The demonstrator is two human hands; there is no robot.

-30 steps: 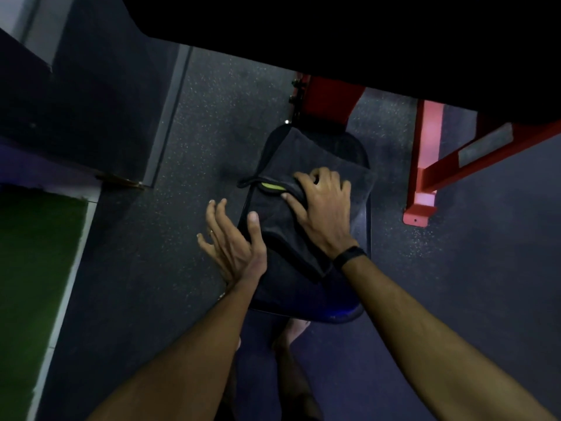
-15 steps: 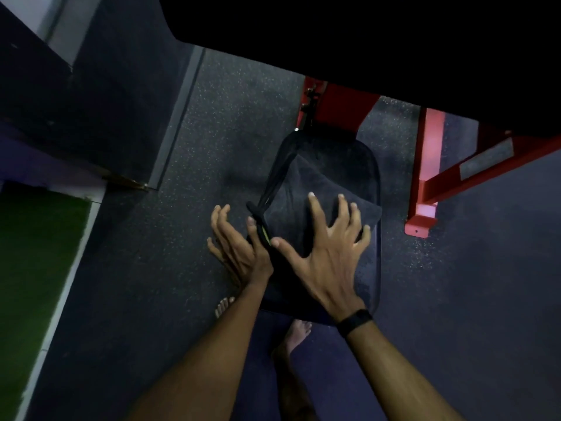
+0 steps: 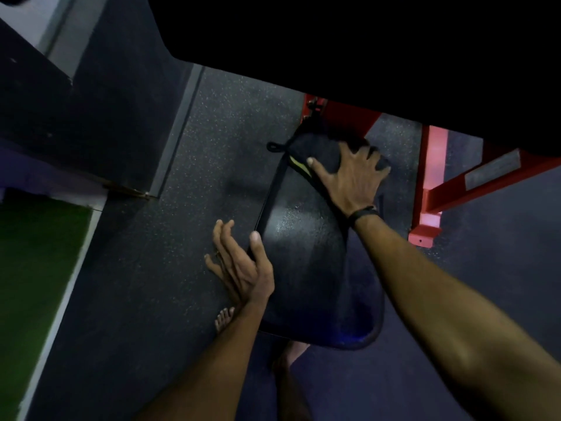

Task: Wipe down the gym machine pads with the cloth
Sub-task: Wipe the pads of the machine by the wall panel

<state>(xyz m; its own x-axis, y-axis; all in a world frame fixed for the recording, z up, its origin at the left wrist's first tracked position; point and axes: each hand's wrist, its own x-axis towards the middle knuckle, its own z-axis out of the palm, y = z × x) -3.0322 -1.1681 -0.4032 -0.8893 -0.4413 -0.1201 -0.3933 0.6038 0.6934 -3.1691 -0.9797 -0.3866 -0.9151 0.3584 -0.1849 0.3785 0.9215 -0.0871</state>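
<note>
A black seat pad [image 3: 309,268] of the gym machine lies below me, its near part bare and shiny. A dark cloth [image 3: 315,153] with a yellow tag and a small loop covers the pad's far end. My right hand [image 3: 355,177] presses flat on the cloth with fingers spread, a black band on its wrist. My left hand [image 3: 239,265] rests against the pad's left edge, thumb on top and fingers straight down the side.
Red steel frame legs [image 3: 428,196] stand to the right and behind the pad. A large black machine part [image 3: 364,50] overhangs the top. Speckled rubber floor [image 3: 170,284] surrounds the pad, with green turf [image 3: 33,262] at left. My bare feet [image 3: 224,317] show under the pad.
My right hand has pushed the cloth from the pad's near middle to its far end, uncovering the shiny near surface. My left hand stays at the pad's left edge.
</note>
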